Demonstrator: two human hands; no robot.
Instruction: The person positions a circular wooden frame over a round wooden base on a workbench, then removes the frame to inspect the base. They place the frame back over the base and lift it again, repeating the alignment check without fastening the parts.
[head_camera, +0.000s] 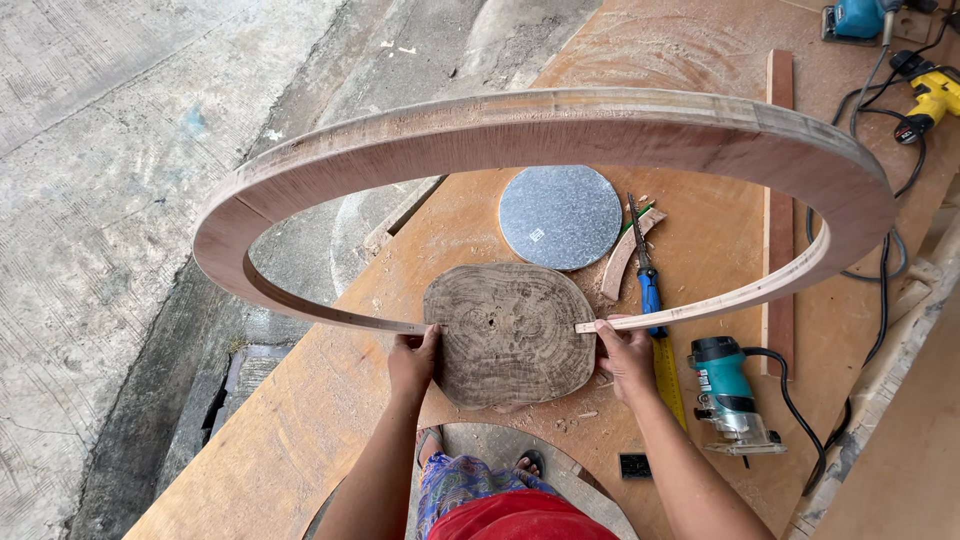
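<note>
my left hand (412, 362) and right hand (625, 358) each clenched on the wooden ring (560, 130): large, laminated, reddish-brown, tilted up above the plywood worktop (300, 420), near its front edge, over the round wood slab (510, 335).

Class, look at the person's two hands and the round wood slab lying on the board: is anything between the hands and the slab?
Nothing visible. The left hand and right hand each grip a side edge of the wood slab. The large wooden ring passes just above their fingertips, not between.
</note>
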